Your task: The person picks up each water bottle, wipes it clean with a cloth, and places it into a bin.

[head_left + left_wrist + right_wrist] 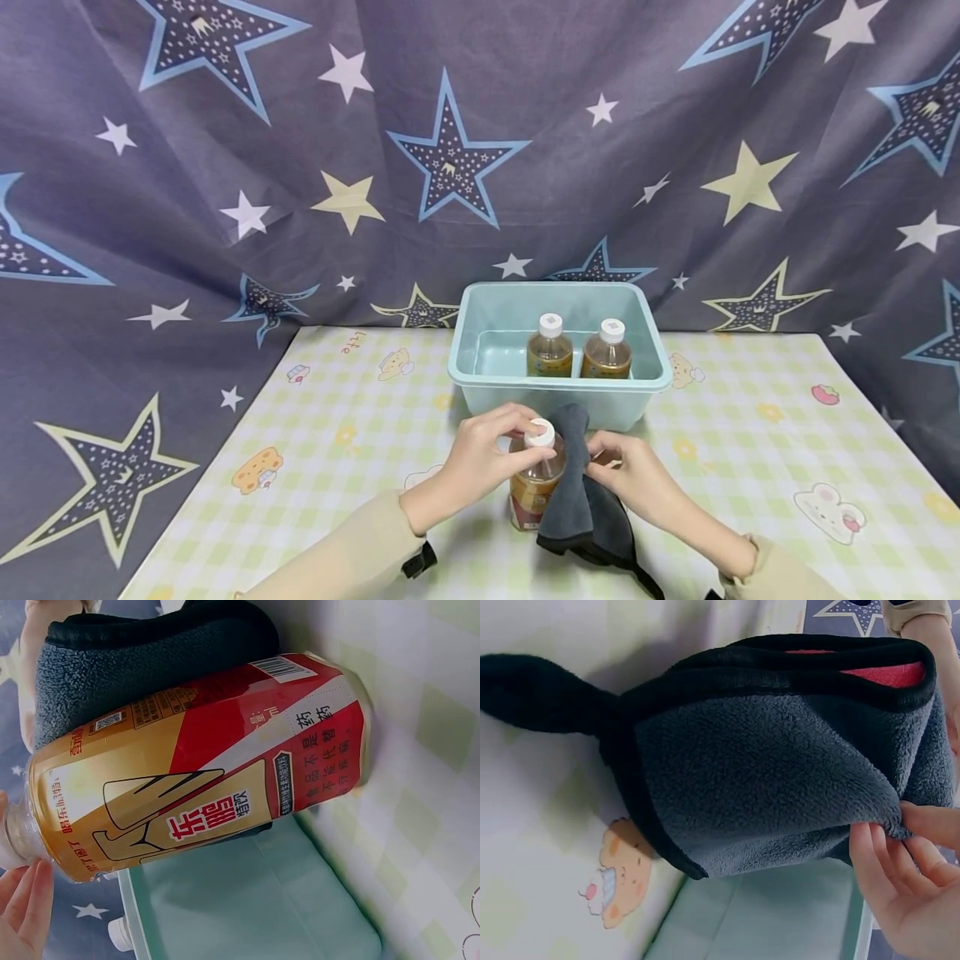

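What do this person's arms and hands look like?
The left hand and right hand are bare, with no gloves or rings visible. The sleeves are cream, and a small black strap shows by the left one.

The left hand (480,450) is gripping from above with curled fingers (512,417); the right hand (637,479) (thumb (934,823) meeting fingertips (864,838)) is pinching.

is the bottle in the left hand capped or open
Capped: the white cap sits on top of the bottle, where the left hand grips it.
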